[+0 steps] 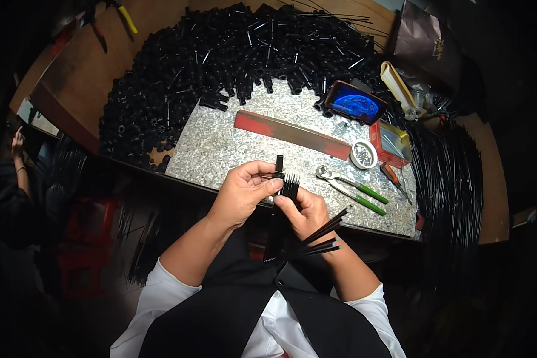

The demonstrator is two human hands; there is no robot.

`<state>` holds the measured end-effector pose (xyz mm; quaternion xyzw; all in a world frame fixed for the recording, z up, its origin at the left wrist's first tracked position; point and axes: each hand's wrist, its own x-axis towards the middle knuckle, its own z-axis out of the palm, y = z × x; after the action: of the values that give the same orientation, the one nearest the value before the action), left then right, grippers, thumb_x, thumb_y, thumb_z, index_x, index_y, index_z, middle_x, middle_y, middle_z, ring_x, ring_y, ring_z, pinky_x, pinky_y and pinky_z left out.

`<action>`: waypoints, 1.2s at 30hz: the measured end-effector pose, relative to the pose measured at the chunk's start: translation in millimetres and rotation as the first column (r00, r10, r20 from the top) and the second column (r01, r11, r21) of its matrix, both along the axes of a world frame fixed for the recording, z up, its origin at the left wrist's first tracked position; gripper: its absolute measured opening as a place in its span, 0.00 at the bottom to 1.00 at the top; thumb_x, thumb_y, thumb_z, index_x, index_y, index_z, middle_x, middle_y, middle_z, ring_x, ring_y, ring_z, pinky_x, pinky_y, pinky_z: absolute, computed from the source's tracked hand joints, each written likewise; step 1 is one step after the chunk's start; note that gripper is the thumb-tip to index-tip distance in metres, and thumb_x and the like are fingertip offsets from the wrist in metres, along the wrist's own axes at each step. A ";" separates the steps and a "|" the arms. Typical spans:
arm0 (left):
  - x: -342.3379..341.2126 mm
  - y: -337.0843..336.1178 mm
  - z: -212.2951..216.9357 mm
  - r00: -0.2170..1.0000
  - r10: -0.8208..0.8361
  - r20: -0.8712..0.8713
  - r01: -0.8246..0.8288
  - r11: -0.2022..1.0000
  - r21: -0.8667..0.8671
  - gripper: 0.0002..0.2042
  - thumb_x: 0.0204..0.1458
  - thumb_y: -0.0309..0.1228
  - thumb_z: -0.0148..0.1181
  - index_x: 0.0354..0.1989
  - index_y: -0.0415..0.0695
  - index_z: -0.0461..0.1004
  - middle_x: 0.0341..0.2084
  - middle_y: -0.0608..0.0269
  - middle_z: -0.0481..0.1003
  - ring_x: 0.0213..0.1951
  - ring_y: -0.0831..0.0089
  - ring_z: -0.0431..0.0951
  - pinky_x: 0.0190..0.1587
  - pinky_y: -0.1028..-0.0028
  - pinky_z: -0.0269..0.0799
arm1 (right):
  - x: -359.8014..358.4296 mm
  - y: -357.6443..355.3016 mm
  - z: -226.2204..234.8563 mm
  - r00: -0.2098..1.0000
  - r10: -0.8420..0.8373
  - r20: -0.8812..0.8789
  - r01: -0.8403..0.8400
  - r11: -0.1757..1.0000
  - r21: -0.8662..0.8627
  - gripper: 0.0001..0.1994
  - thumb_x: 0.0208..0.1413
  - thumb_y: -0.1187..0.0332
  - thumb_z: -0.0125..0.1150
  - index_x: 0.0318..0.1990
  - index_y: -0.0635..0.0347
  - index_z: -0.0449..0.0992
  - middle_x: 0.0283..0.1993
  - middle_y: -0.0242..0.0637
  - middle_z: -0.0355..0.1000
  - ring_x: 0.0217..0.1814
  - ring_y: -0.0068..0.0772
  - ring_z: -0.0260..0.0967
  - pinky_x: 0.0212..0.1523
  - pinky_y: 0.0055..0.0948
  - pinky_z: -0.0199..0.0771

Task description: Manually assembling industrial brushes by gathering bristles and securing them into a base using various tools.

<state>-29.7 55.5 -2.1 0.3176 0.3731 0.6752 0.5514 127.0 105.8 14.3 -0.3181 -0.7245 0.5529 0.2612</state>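
Note:
Above the near edge of the speckled work surface (214, 146), both my hands are close together. My left hand (241, 191) pinches an upright black tubular plastic fitting (279, 163) between thumb and fingers. Closed round a bundle of thin black metal ribs (290, 187) is my right hand (309, 213). The pale upper tips of the ribs stand beside the fitting, and their other ends fan out below my right wrist. Whether any rib is joined to the fitting is hidden by my fingers.
A large heap of black plastic fittings (220, 59) fills the back. A red-brown bar (292, 136), lit phone (357, 102), white cup (363, 154), red box (391, 143), green-handled pincers (353, 190) and screwdriver (395, 181) lie nearer. Long black ribs (450, 179) hang right; another person's hand (18, 143) shows left.

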 end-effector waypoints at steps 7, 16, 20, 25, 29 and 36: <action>4.2 -1.8 -0.7 0.996 -0.040 0.075 0.037 0.998 0.041 0.11 0.54 0.21 0.56 0.45 0.34 0.71 0.32 0.61 0.76 0.34 0.79 0.77 0.37 0.80 0.74 | 6.8 2.3 -2.9 0.999 0.043 -0.004 -0.043 0.991 0.126 0.08 0.56 0.70 0.59 0.40 0.65 0.75 0.25 0.39 0.73 0.27 0.22 0.67 0.31 0.25 0.69; 4.2 -10.2 11.9 0.958 -0.239 0.160 0.231 0.971 0.065 0.12 0.54 0.22 0.56 0.47 0.35 0.71 0.37 0.59 0.76 0.40 0.77 0.76 0.45 0.77 0.72 | 21.0 6.8 1.8 0.988 0.128 -0.085 -0.150 0.927 -0.344 0.07 0.57 0.66 0.60 0.34 0.61 0.73 0.24 0.24 0.68 0.23 0.13 0.62 0.23 0.16 0.62; 17.9 -11.6 11.2 0.973 -0.141 0.184 0.136 0.990 0.036 0.13 0.54 0.22 0.56 0.47 0.35 0.70 0.36 0.58 0.77 0.38 0.75 0.77 0.44 0.77 0.73 | 19.6 3.4 6.1 0.991 0.086 -0.101 -0.115 0.936 -0.332 0.09 0.57 0.65 0.60 0.30 0.61 0.71 0.22 0.23 0.67 0.21 0.11 0.60 0.21 0.16 0.59; 23.6 -15.0 5.5 0.980 -0.055 0.193 0.053 0.998 0.016 0.10 0.55 0.26 0.57 0.44 0.35 0.72 0.36 0.59 0.76 0.38 0.76 0.76 0.42 0.78 0.73 | 17.4 3.3 -6.4 0.996 0.082 -0.043 -0.088 0.979 -0.185 0.11 0.56 0.65 0.61 0.27 0.60 0.69 0.20 0.23 0.65 0.20 0.11 0.57 0.20 0.17 0.57; 26.0 -16.7 7.3 0.992 -0.025 0.122 0.027 1.000 -0.014 0.12 0.57 0.31 0.55 0.44 0.34 0.73 0.36 0.59 0.76 0.37 0.77 0.76 0.41 0.78 0.72 | 15.6 3.2 -0.5 0.996 0.079 -0.036 -0.085 0.970 -0.227 0.11 0.55 0.65 0.61 0.26 0.60 0.68 0.19 0.24 0.65 0.19 0.12 0.57 0.19 0.17 0.57; 33.4 -12.2 3.0 0.989 -0.012 0.146 0.008 1.000 0.029 0.14 0.60 0.33 0.51 0.44 0.33 0.73 0.36 0.61 0.76 0.38 0.78 0.75 0.44 0.78 0.70 | 18.3 7.6 -6.4 0.995 0.096 -0.031 -0.101 0.963 -0.249 0.09 0.54 0.65 0.62 0.31 0.60 0.71 0.20 0.24 0.65 0.18 0.13 0.60 0.17 0.16 0.60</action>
<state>3.7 43.3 0.9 0.2769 0.3203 0.6992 0.5760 145.3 113.4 7.9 -0.3070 -0.6612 0.6552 0.1980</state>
